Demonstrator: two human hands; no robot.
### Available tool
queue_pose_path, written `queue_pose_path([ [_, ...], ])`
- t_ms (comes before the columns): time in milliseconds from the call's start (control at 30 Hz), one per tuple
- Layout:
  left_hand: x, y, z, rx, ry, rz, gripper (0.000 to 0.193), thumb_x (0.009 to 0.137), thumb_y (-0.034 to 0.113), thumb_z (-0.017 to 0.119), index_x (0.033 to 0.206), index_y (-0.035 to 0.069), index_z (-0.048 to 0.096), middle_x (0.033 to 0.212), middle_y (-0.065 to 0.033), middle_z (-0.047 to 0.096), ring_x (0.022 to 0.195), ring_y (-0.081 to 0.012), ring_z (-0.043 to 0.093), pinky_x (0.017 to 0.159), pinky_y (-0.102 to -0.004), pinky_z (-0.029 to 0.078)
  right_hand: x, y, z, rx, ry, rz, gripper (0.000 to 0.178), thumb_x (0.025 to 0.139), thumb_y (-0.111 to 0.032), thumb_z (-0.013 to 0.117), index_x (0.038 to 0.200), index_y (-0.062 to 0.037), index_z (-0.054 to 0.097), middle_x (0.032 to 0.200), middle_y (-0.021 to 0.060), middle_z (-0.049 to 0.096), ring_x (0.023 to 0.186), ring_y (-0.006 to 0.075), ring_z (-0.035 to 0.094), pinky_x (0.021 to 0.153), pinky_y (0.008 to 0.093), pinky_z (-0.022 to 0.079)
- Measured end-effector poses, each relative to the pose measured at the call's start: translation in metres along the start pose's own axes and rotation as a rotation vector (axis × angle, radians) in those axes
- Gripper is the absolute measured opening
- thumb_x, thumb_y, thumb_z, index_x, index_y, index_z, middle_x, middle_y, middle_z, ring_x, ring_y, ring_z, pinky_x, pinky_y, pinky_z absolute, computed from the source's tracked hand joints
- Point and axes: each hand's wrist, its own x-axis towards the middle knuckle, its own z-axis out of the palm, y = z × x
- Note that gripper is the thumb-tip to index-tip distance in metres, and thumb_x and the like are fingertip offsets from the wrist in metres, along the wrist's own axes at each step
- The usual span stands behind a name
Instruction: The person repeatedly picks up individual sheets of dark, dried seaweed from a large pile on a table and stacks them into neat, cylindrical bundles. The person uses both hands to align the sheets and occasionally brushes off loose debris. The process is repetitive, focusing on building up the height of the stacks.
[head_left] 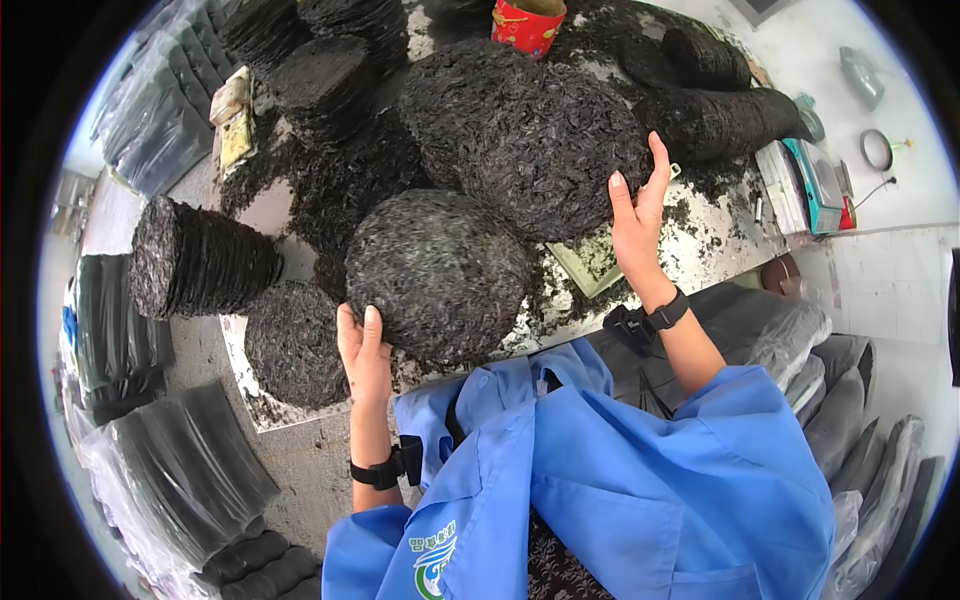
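Note:
My left hand (366,358) grips the near-left rim of a round, dark cake of dried seaweed (440,270), thumb on top. Slightly blurred, this cake slants over the table's near side. At the right edge of a second round seaweed cake (555,140), my right hand (640,225) has its thumb on the rim and its index finger stretched along the side; the other fingers are partly hidden. That second cake overlaps another seaweed cake (430,90) behind it. One more flat cake (292,345) lies at the table's near-left corner.
Leaning stacks of seaweed cakes (200,260) stand left, with more stacks (325,85) behind. A row of cakes (720,122) lies at the back right. A red tub (528,25), a green-edged tray (588,262) and a teal scale (812,185) are nearby. Plastic-wrapped bundles (185,470) flank me.

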Motion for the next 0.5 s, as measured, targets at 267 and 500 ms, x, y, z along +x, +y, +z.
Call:
queue_pose_path([
  [267,0.000,0.008,0.009,-0.103,0.036,0.033,0.019,0.094,0.016,0.057,0.108,0.007,0.048,0.088,0.0027,0.056,0.074,-0.0017,0.047,0.060,-0.0183,0.037,-0.007,-0.005,-0.006,-0.117,0.091,-0.349,0.034,0.096,-0.006,0.048,0.129,0.0002,0.042,0.131,0.0103,0.045,0.115,0.0157,0.044,0.098,0.0272,0.035],
  [500,0.002,0.008,0.006,0.052,-0.031,0.117,0.036,0.096,0.014,0.047,0.132,0.014,0.039,0.104,-0.0029,0.053,0.090,-0.0099,0.051,0.073,-0.0260,0.044,-0.019,-0.044,0.038,0.275,-0.203,0.157,0.030,0.093,-0.006,0.049,0.123,-0.0058,0.046,0.118,0.0056,0.048,0.109,0.0148,0.045,0.096,0.0286,0.036],
])
